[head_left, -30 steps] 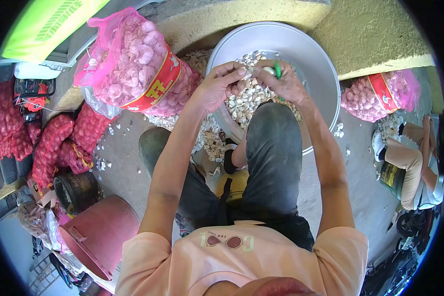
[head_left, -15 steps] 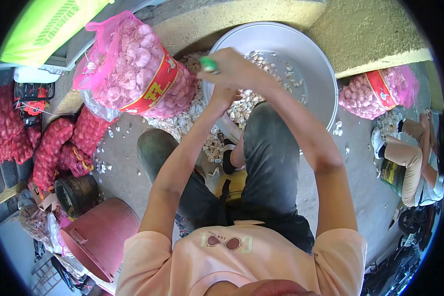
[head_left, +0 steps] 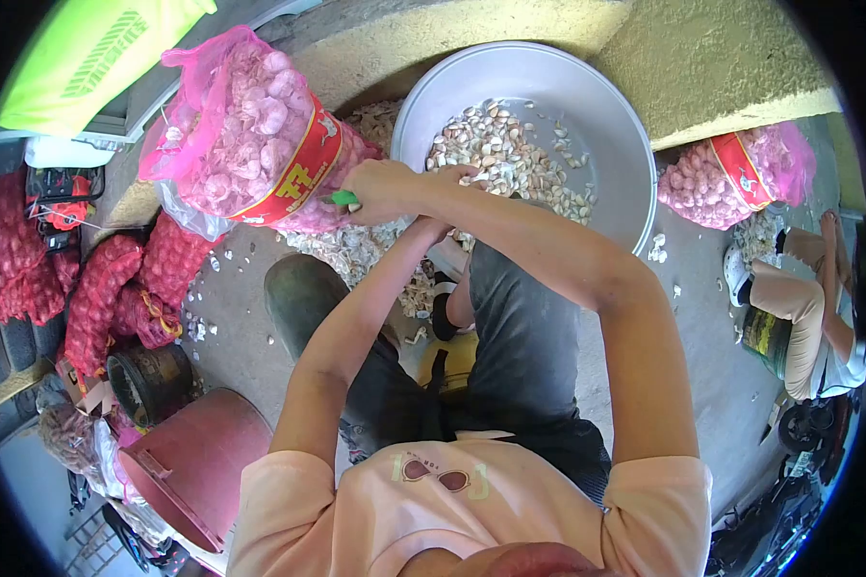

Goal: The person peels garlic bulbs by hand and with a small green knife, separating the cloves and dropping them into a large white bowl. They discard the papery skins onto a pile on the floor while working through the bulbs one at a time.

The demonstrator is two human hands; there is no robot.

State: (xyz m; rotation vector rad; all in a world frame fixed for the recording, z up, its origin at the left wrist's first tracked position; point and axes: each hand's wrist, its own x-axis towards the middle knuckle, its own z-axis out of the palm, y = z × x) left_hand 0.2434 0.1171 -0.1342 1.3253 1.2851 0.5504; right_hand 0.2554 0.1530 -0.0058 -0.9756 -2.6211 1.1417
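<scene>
My right hand [head_left: 385,189] is closed round a small tool with a green handle [head_left: 343,197]; the rest of the tool is hidden. It crosses over my left hand [head_left: 431,229], which is mostly covered by the right wrist. The left hand looks curled, and I cannot tell what is in it. Both hands are at the near left rim of a wide metal basin [head_left: 621,163]. Loose garlic cloves [head_left: 510,159] lie in the basin. Left of my right hand stands a pink net sack of garlic bulbs [head_left: 260,115] with a red label.
Garlic skins [head_left: 342,255] cover the floor between sack and basin. A second garlic sack [head_left: 712,183] stands right, near a seated person [head_left: 799,288]. Red net sacks [head_left: 106,288], a dark bucket [head_left: 149,380] and a tipped red tub [head_left: 202,452] are left. A low wall [head_left: 731,67] runs behind.
My right hand has moved left and down with the green-handled tool, from above the basin rim to beside the garlic sack. My left hand has dropped slightly and is now largely covered.
</scene>
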